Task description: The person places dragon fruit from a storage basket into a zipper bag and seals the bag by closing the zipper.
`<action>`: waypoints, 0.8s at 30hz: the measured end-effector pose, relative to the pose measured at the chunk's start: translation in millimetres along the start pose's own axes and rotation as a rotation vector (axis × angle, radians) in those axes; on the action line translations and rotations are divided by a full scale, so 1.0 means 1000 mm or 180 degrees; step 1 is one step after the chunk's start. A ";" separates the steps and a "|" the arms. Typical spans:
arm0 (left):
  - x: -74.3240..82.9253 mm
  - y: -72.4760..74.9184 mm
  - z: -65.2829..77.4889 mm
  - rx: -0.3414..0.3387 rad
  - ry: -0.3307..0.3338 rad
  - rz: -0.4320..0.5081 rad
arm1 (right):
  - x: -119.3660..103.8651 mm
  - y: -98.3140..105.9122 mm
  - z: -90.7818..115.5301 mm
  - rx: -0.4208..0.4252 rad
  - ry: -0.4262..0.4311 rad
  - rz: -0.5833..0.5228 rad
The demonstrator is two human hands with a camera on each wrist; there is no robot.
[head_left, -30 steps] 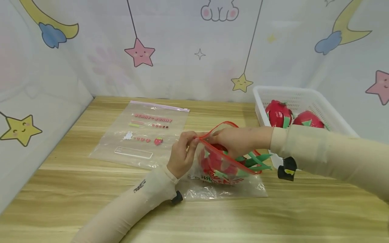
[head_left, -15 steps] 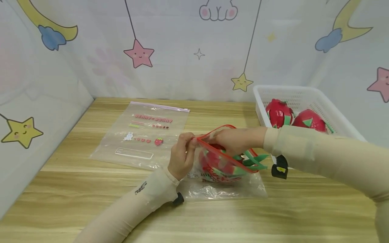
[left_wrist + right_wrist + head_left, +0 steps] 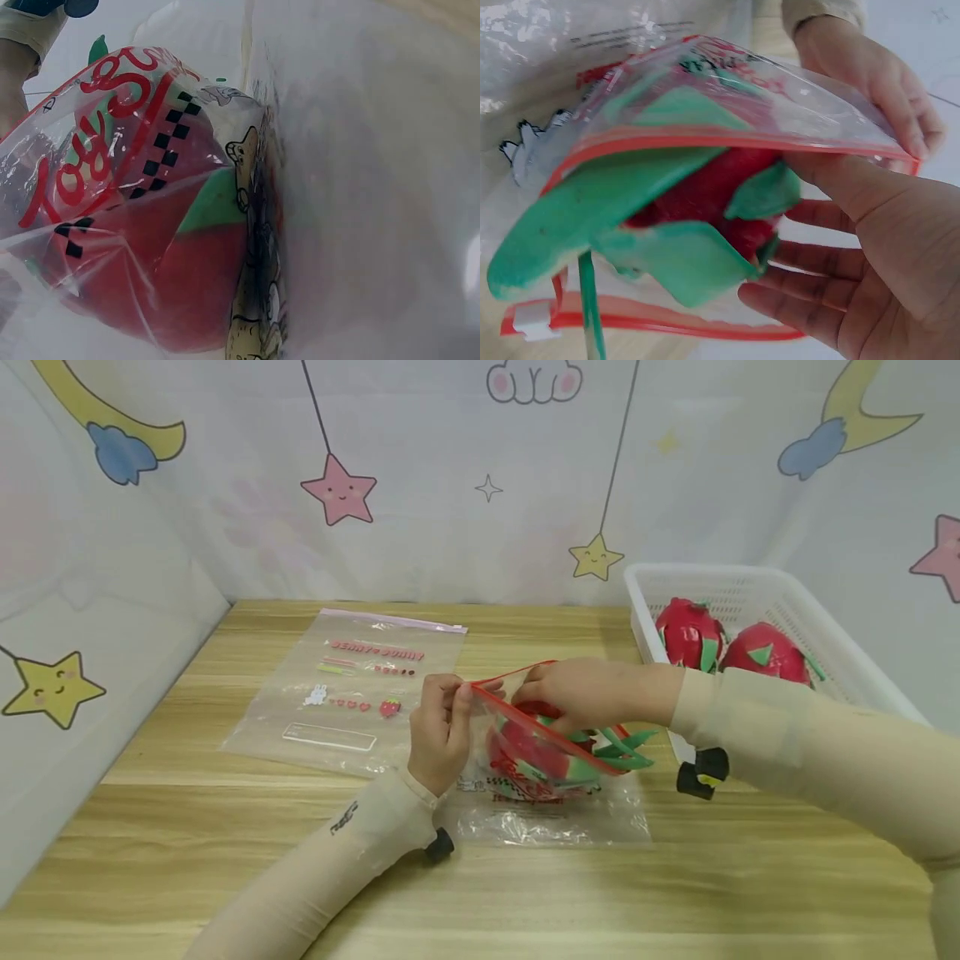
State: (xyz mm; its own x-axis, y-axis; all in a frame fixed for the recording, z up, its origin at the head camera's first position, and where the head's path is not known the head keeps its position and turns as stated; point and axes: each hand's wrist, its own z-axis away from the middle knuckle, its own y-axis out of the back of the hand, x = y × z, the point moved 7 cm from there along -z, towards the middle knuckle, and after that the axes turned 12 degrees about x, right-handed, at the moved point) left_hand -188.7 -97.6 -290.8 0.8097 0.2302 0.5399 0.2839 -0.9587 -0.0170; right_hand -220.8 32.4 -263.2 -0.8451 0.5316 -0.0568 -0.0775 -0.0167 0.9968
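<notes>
A clear zip bag [image 3: 525,827] with a red zip edge lies in front of me. Inside it is a toy dragon fruit [image 3: 528,743], red with green leaves; some leaves stick out of the mouth. My left hand [image 3: 437,731] pinches the left end of the red rim; in the right wrist view the left hand [image 3: 877,82] shows behind the bag. My right hand [image 3: 600,693] reaches into the mouth from the right. In the right wrist view the right hand's fingers [image 3: 810,292] lie fairly straight and spread against the fruit. The left wrist view shows the fruit [image 3: 172,270] through the plastic.
A second clear bag [image 3: 352,685] with a pale purple zip lies flat at the back left. At the back right stands a white basket [image 3: 720,578] holding two more red dragon fruits [image 3: 767,653]. Printed fabric walls [image 3: 435,543] enclose the wooden table [image 3: 600,902].
My left hand has lifted slightly up and left with the bag's rim. My right hand has risen a little, and more of its back shows above the rim.
</notes>
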 end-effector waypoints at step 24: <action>-0.003 0.003 -0.003 0.0050 0.0112 0.0001 | 0.032 0.046 0.097 0.1962 -0.0903 -0.0458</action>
State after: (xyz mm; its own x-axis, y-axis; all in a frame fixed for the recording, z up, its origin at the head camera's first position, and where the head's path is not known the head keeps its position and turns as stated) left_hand -191.7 -102.1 -290.5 0.7912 0.2237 0.5691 0.2920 -0.9559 -0.0301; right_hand -200.3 131.3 -213.7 -0.6715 0.6947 -0.2579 0.2072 0.5101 0.8348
